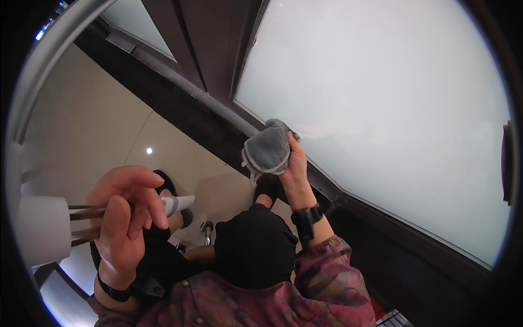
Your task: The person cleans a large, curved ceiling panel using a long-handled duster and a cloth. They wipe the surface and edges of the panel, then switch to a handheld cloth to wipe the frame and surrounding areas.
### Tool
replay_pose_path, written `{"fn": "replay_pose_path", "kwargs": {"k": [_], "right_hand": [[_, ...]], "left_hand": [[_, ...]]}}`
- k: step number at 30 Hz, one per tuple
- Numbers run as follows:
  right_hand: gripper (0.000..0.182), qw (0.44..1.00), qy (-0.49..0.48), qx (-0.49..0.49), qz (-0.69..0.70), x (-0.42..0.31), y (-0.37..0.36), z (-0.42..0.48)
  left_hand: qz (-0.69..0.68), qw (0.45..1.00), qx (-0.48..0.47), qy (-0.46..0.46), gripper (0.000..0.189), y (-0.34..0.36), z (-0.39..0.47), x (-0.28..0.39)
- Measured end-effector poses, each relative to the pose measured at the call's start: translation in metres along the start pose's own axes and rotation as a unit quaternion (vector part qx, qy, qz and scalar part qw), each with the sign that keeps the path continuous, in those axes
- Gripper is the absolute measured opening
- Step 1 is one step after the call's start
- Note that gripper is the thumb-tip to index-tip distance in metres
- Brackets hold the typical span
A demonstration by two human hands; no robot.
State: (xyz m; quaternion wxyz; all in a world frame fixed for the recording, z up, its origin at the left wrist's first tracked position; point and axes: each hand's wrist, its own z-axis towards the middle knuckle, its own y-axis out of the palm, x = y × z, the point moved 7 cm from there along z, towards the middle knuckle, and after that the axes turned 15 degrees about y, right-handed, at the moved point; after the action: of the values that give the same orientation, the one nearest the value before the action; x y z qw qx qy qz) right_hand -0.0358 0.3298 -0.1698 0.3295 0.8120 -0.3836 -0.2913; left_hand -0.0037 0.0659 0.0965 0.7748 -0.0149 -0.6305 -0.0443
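Note:
My right hand [296, 161] is closed on a folded grey cloth [267, 149] with pale edging and a loose strip hanging from it. The cloth is close to the lower edge of a large frosted panel [380, 94]; whether it touches cannot be made out. On the left, the curled fingers of my left hand [122, 216] wrap around a white tool [45, 231] with a thick end and dark metal rods. Its tapered white tip [182, 204] pokes out beyond the fingers. My fingers hide the middle of this tool.
A dark frame [208, 45] borders the panel, with a dark ledge [179, 118] along its foot. Beige floor tiles [102, 106] lie left of it. A small caster wheel [207, 227] shows between my legs. A curved pale bar [53, 53] crosses the upper left.

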Motion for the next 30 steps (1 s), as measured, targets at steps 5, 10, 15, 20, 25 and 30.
{"fn": "replay_pose_path", "kwargs": {"k": [5, 10, 15, 20, 25, 30], "right_hand": [[0.023, 0.995, -0.018, 0.095, 0.036, 0.011, -0.052, 0.064], [0.027, 0.998, 0.013, 0.059, 0.016, 0.006, -0.036, 0.047], [0.031, 0.999, 0.013, -0.034, 0.032, -0.003, 0.025, -0.018], [0.024, 0.999, -0.004, 0.03, 0.041, 0.012, -0.017, 0.042], [0.018, 0.998, -0.019, 0.063, 0.023, 0.013, -0.04, 0.082], [0.026, 0.999, -0.042, 0.011, -0.023, -0.006, 0.027, -0.01]], "left_hand": [[-0.012, 1.0, 0.004, -0.006, 0.047, 0.013, 0.008, 0.003], [-0.005, 1.0, 0.013, -0.015, 0.047, 0.01, 0.006, 0.001], [-0.005, 1.0, 0.003, -0.014, 0.048, 0.002, -0.001, -0.003], [-0.013, 1.0, 0.001, -0.013, 0.048, 0.009, 0.003, 0.0], [-0.015, 1.0, -0.001, -0.014, 0.047, 0.016, 0.009, 0.002], [0.002, 0.999, 0.009, -0.031, 0.049, 0.002, -0.001, 0.002]]}}
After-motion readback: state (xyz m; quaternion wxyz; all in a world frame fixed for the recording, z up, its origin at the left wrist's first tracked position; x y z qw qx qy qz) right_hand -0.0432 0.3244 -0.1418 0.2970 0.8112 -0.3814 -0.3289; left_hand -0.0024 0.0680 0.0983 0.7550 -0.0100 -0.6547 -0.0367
